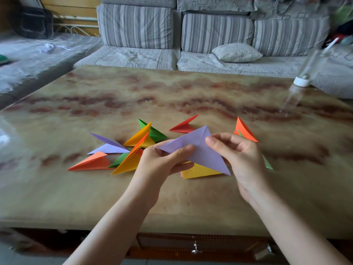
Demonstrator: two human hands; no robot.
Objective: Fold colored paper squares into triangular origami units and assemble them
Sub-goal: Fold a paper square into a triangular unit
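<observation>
Far side: a striped grey sofa (137,27). In front, a marbled table (172,92), strewn left of centre with a heap of folded triangular units (139,139) in purple, orange, yellow and green. Raised above its near half, close together: left hand (160,165) pinching the lower left of a purple folded paper (200,150), right hand (240,155) pinching its upper right flap. Beneath the paper, flat on the table, a yellow sheet (198,171). Just beyond, a lone red unit (183,127).
</observation>
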